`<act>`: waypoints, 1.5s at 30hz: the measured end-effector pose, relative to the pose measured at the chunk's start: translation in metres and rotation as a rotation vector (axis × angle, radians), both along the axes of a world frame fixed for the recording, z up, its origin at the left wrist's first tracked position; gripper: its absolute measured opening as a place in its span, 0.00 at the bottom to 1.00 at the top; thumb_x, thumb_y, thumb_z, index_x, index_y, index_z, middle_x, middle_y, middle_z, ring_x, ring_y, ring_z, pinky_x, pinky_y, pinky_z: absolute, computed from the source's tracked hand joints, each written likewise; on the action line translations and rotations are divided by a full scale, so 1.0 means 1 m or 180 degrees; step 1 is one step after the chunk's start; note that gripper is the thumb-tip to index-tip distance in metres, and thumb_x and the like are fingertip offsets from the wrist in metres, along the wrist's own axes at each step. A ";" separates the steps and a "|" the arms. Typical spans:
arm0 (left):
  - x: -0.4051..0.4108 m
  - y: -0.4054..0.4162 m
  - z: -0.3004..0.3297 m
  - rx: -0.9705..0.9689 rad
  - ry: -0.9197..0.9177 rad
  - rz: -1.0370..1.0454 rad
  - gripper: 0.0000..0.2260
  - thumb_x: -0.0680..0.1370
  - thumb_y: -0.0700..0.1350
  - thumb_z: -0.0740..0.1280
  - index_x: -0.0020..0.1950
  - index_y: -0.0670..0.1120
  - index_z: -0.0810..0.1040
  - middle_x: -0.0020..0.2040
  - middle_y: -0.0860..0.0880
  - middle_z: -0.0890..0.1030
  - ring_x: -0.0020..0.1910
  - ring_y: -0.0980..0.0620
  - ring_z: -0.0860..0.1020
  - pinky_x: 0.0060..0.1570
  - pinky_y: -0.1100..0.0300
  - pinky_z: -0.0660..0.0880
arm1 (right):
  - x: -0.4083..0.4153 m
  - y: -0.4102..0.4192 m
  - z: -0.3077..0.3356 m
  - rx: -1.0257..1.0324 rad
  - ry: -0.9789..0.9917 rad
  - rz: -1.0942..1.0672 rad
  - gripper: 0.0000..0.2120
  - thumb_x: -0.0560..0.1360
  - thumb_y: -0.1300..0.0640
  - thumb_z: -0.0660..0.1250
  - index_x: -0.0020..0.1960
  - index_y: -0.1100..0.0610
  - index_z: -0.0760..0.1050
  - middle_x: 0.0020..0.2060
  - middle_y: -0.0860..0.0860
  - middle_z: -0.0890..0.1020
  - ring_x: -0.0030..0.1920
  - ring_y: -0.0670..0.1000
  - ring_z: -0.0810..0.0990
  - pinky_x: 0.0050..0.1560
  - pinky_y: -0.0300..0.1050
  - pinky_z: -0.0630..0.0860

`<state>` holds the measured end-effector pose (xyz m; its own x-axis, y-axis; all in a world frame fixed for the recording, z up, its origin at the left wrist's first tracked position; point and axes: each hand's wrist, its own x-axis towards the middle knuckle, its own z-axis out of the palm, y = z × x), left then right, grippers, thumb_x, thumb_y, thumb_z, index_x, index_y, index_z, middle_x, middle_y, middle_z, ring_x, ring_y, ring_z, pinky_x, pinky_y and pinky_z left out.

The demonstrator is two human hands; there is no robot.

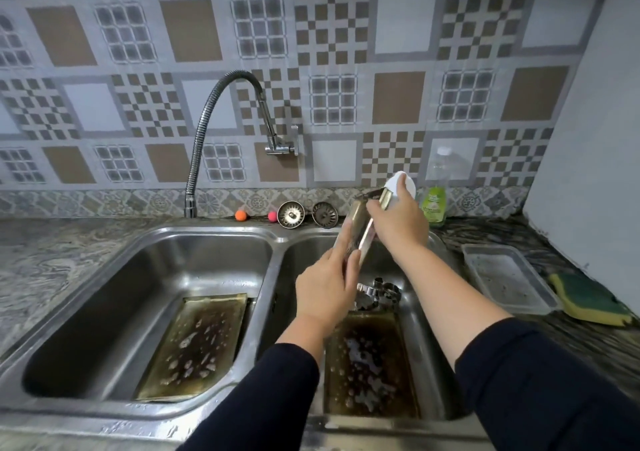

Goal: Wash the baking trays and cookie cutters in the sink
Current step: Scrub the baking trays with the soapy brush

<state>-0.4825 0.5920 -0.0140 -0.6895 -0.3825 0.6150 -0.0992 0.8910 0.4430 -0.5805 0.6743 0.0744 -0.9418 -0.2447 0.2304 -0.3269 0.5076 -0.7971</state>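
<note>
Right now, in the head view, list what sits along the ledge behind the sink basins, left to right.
Tap base → orange ball → pink ball → first sink strainer → second sink strainer → green dish soap bottle. The hands and the metal piece they hold overlap the stretch between strainer and bottle, so I leave them out.

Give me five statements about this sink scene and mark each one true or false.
1. Both hands, left hand and right hand, hold a metal tray above the right basin. True.
2. The left basin holds no tray. False: a dirty baking tray lies in it.
3. The sponge lies on the counter right of the sink. True.
4. Water runs from the faucet. False: no stream shows.
5. Cookie cutters sit in the right basin. True.
</note>
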 end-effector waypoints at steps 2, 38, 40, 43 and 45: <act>0.005 -0.018 0.004 0.0270 0.0004 0.0059 0.23 0.82 0.57 0.50 0.77 0.64 0.49 0.55 0.53 0.80 0.52 0.52 0.78 0.45 0.57 0.74 | 0.003 -0.002 0.002 -0.0201 0.0017 0.0067 0.32 0.78 0.49 0.60 0.78 0.47 0.51 0.61 0.55 0.77 0.47 0.52 0.75 0.46 0.48 0.74; 0.151 -0.325 -0.150 0.2426 -0.2086 0.1140 0.27 0.77 0.53 0.66 0.74 0.50 0.62 0.64 0.44 0.77 0.61 0.43 0.76 0.64 0.51 0.71 | 0.082 -0.079 -0.101 0.0794 -0.0113 -0.0035 0.37 0.70 0.60 0.73 0.74 0.43 0.62 0.70 0.50 0.71 0.69 0.55 0.69 0.60 0.46 0.67; 0.148 -0.325 -0.156 0.2402 -0.2315 0.1102 0.29 0.77 0.53 0.66 0.75 0.51 0.60 0.64 0.43 0.76 0.61 0.43 0.75 0.63 0.51 0.70 | 0.082 -0.077 -0.105 0.0803 -0.0155 -0.0058 0.38 0.70 0.60 0.73 0.74 0.43 0.62 0.70 0.50 0.70 0.69 0.55 0.69 0.61 0.45 0.66; 0.145 -0.327 -0.159 0.2238 -0.2446 0.1136 0.32 0.77 0.53 0.66 0.77 0.52 0.55 0.65 0.43 0.75 0.62 0.43 0.75 0.62 0.51 0.71 | 0.081 -0.075 -0.111 0.0742 -0.0215 -0.0082 0.38 0.69 0.60 0.73 0.74 0.45 0.62 0.71 0.50 0.70 0.69 0.54 0.69 0.62 0.45 0.66; 0.143 -0.329 -0.159 0.2195 -0.2519 0.1155 0.33 0.77 0.53 0.66 0.77 0.54 0.54 0.66 0.43 0.73 0.62 0.42 0.74 0.62 0.51 0.71 | 0.079 -0.073 -0.112 0.0760 -0.0203 -0.0067 0.38 0.69 0.60 0.74 0.74 0.45 0.62 0.70 0.50 0.70 0.69 0.55 0.69 0.63 0.46 0.66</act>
<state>-0.3391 0.2631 -0.1734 -0.5711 -0.7318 -0.3718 -0.7782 0.3387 0.5288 -0.5020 0.6009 -0.0377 -0.9580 -0.2654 0.1084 -0.2672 0.6902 -0.6725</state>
